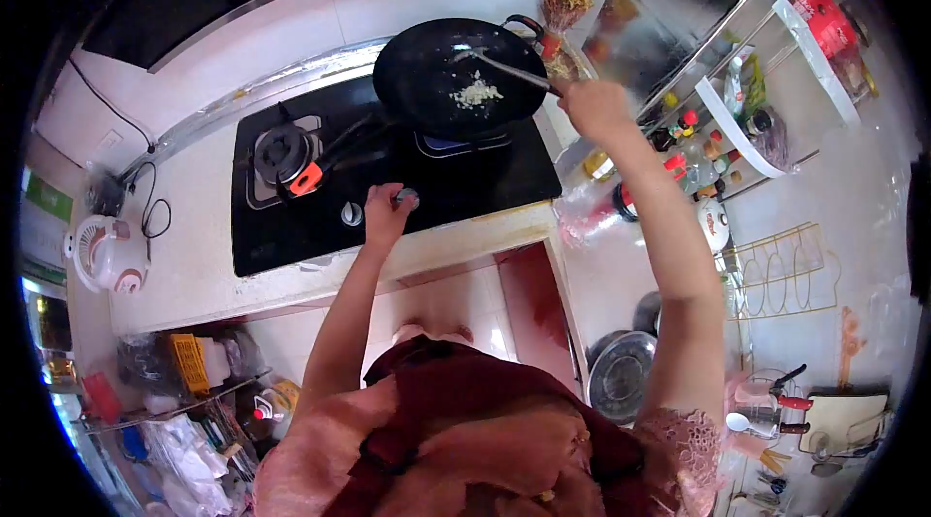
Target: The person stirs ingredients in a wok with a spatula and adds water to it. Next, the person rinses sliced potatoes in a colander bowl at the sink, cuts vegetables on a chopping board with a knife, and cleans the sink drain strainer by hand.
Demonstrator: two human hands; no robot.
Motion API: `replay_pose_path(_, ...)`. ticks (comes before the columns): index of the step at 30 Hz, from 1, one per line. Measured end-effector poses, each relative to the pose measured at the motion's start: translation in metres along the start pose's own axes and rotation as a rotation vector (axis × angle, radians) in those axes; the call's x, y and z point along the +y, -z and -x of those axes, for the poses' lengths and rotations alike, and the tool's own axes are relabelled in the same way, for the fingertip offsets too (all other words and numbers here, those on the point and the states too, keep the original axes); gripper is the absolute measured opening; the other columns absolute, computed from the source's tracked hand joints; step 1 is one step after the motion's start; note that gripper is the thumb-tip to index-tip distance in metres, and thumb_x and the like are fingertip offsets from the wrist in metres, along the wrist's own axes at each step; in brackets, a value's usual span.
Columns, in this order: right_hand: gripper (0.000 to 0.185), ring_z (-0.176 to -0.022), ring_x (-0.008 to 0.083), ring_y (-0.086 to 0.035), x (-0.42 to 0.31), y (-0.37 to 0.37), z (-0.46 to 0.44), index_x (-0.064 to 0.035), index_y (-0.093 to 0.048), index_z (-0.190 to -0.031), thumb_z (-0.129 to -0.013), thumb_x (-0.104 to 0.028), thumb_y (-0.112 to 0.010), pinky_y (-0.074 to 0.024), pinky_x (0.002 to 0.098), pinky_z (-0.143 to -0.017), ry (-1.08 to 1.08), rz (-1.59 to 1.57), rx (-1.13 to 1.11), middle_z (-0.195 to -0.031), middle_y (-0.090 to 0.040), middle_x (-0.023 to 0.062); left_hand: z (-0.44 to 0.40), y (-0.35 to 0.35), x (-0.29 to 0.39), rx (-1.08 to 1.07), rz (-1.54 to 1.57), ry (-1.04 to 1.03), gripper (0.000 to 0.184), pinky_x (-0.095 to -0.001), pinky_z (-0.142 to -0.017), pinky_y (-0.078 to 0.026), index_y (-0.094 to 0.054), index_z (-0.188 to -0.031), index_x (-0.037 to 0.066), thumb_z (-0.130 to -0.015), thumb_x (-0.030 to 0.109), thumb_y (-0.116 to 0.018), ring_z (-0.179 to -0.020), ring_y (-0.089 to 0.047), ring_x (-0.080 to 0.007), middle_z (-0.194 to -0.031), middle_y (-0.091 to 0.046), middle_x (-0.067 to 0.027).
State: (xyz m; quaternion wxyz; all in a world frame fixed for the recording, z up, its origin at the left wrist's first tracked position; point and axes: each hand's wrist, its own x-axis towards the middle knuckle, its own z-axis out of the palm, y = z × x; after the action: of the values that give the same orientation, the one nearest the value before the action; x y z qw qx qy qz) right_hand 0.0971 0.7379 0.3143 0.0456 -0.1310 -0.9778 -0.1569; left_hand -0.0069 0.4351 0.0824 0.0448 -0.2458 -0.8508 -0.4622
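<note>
Right hand (593,112) grasps the spatula (509,68) by its handle (539,82) — likely light, stiff, best held there — with its blade (469,55) in the wok (412,80), twelve o'clock; left hand (387,211) pinches a stove knob (408,199), wok's seven o'clock.

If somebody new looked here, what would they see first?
Probably the big black wok on the stove, with chopped white bits inside and the right hand holding a utensil there. Then maybe the left hand on a knob and the bright orange piece by the left burner.
</note>
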Motion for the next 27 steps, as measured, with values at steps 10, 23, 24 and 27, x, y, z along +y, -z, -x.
replay_pose_path(10, 0.029, -0.078, 0.0325, -0.063, 0.004, 0.039, 0.043, -0.0184, -0.061, -0.111, -0.083, -0.025, -0.057, -0.0493, 0.0449, -0.068, -0.062, -0.122, -0.118, -0.081, -0.065, 0.0139, -0.025, -0.017, -0.037, -0.123, -0.037, -0.085, 0.024, -0.0397, -0.075, -0.046, -0.064, -0.088, 0.001, -0.071, 0.017, -0.07, -0.081, -0.057, -0.0308, -0.084, -0.063, -0.0148)
replay_pose_path(23, 0.036, -0.07, 0.0322, -0.062, -0.034, 0.06, 0.055, -0.021, -0.056, -0.117, -0.082, -0.024, -0.059, -0.0489, 0.0423, -0.063, -0.171, -0.053, -0.143, -0.075, -0.064, 0.0132, -0.037, -0.024, -0.05, -0.26, 0.041, -0.109, 0.013, -0.0407, -0.069, -0.048, -0.062, -0.074, 0.002, -0.07, 0.012, -0.07, -0.079, -0.058, -0.0314, -0.073, -0.061, -0.0141)
replay_pose_path(24, 0.036, -0.07, 0.0321, -0.062, -0.037, 0.066, 0.058, -0.0209, -0.056, -0.117, -0.082, -0.024, -0.059, -0.049, 0.0421, -0.063, -0.177, -0.05, -0.153, -0.076, -0.064, 0.0133, -0.036, -0.024, -0.049, -0.244, 0.046, -0.104, 0.013, -0.0411, -0.07, -0.048, -0.061, -0.073, 0.002, -0.07, 0.012, -0.07, -0.079, -0.057, -0.0313, -0.073, -0.061, -0.0142)
replay_pose_path(27, 0.037, -0.071, 0.0318, -0.062, -0.043, 0.052, 0.059, -0.0203, -0.055, -0.118, -0.082, -0.024, -0.059, -0.0488, 0.0423, -0.063, -0.127, 0.015, -0.194, -0.076, -0.063, 0.0132, -0.036, -0.023, -0.046, -0.23, 0.046, -0.104, 0.015, -0.0418, -0.071, -0.048, -0.061, -0.072, 0.002, -0.069, 0.014, -0.07, -0.081, -0.057, -0.0312, -0.073, -0.061, -0.0141)
